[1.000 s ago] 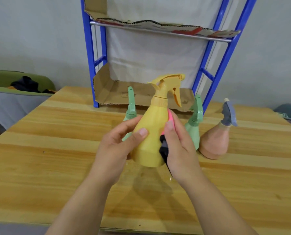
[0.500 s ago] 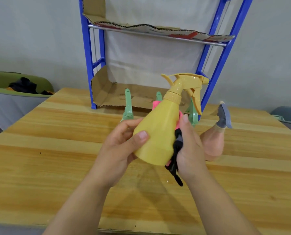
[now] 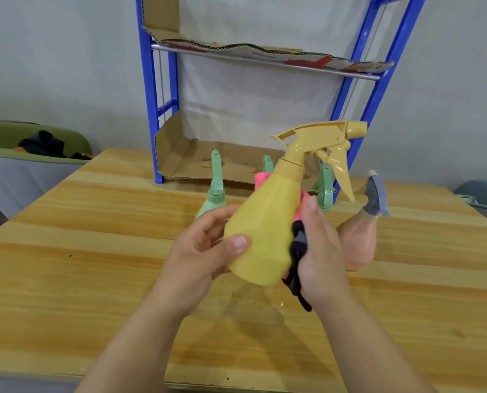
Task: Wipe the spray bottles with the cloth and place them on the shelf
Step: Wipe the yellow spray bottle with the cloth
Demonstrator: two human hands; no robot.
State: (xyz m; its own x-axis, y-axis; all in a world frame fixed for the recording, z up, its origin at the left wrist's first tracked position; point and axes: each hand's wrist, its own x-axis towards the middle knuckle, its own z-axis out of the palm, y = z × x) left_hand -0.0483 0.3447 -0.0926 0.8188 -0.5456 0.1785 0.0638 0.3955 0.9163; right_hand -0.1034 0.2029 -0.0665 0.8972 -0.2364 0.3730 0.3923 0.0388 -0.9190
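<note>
My left hand [image 3: 199, 251] grips the base of a yellow spray bottle [image 3: 267, 225], which is held above the table and tilted with its nozzle up and to the right. My right hand [image 3: 320, 256] presses a pink and black cloth [image 3: 296, 245] against the bottle's right side. Behind my hands, green spray bottles [image 3: 215, 188] stand on the table, partly hidden. A peach bottle with a grey trigger [image 3: 361, 236] stands to the right. The blue shelf [image 3: 154, 114] rises at the table's far edge.
Cardboard sheets [image 3: 185, 154] line the shelf's levels. The wooden table [image 3: 80, 268] stretches on both sides of my arms. A green and grey chair [image 3: 23, 165] with dark clothes sits at the far left. A bluish-grey object [image 3: 480, 194] shows at the right edge.
The yellow bottle has tipped from upright to a rightward lean. My right hand with the cloth has slid along the bottle's right side.
</note>
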